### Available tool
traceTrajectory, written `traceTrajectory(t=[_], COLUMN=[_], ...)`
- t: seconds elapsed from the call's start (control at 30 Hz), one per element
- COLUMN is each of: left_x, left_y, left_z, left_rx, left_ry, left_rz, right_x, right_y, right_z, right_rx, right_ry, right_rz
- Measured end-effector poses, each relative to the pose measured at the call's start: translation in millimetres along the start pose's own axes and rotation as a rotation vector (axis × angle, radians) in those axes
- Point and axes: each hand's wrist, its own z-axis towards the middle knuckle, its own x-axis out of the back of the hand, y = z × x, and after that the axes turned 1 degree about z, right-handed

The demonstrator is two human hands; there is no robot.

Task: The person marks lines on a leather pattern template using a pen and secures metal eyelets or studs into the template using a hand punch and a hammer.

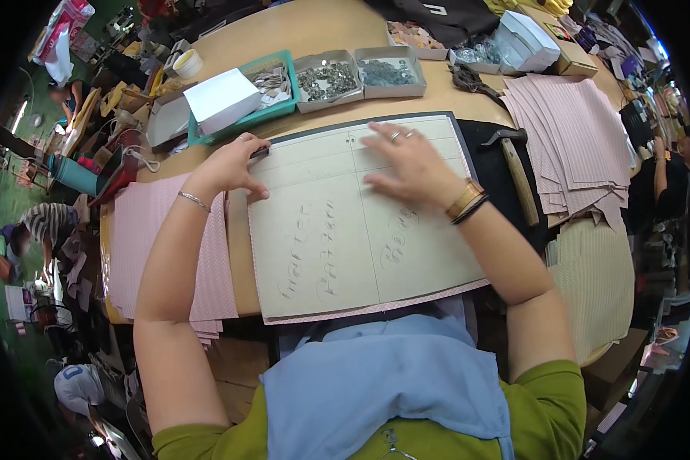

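A large pale card template (322, 253) with ruled lines and handwriting lies in front of me. A pink patterned sheet (376, 308) shows along its near edge, and a dark board shows beyond its far edge. At the template's far left corner, my left hand (234, 165) has its fingers curled over a short dark stick-like thing (260, 152), mostly hidden. The thumb rests on the left margin. My right hand (414, 165), slightly blurred, is over the template's far right part with its fingers spread and nothing in them.
Pink sheets are stacked at left (153, 245) and right (571, 146). A hammer (520, 176) lies right of the template. Beyond are a green basket (293, 84) with a white box (222, 100), and trays of metal parts (326, 80). Striped sheets (596, 284) lie at near right.
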Motion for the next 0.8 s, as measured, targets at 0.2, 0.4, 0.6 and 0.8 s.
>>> traceTrajectory(t=[0.2,0.4,0.6,0.8], left_x=[0,-1,-20,-21], left_y=[4,16,65,77], left_z=[0,9,54,78], left_rx=[0.007,-0.001,-0.097,-0.136], left_ry=[-0.019,-0.003,0.052,0.024], left_rz=[0.036,0.050,-0.051,-0.071], right_x=[-24,-26,-26,-26], right_y=[-27,-29,-28,-28], right_z=[4,4,4,5], right_rx=[-0.077,-0.079,-0.078,-0.072], right_ry=[-0.051,-0.011,-0.030,-0.026], right_rz=[-0.036,-0.036,-0.063,-0.058])
